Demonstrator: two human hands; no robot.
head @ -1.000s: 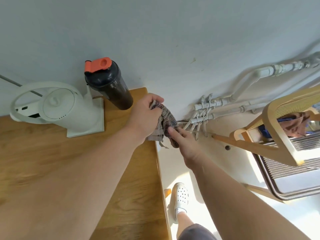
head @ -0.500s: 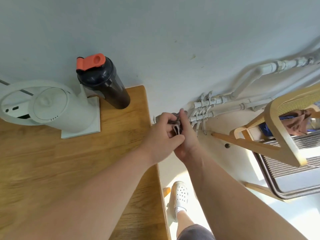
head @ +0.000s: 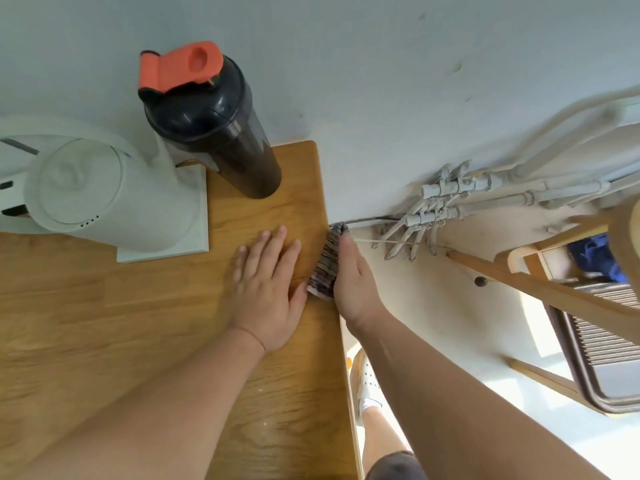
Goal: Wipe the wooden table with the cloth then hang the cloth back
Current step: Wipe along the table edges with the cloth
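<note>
Head view, L to R. White kettle sits on its base at the far L of the wooden table. A black shaker bottle w/ orange flip cap is just beside it; both stand at the wall. Left hand lies flat on the tabletop near the R edge, fingers straight & a bit spread, holding nothing. Cloth, dark & striped, hangs bunched just off the table's R edge. Its top seems caught on a thin wire that runs to the painted pipes by the wall. Right hand is edge-on against the cloth's far side, one finger straight up along it. Thumb & other fingers are hidden, so can't tell if it pinches or only presses. Wooden chair is well off to the R.

Wiping looks done, hanging nearly so.

Risks, same order:
- Bottle is tall & narrow. A careless sweep of the left hand toward the wall could tip it.
- Cloth is a tight bunch on a thin support. If it's hooked only shallowly, letting go prob drops it to the floor.
- Wire looks light. A downward tug while settling the cloth could bend it or pull it loose from the pipes.
</note>
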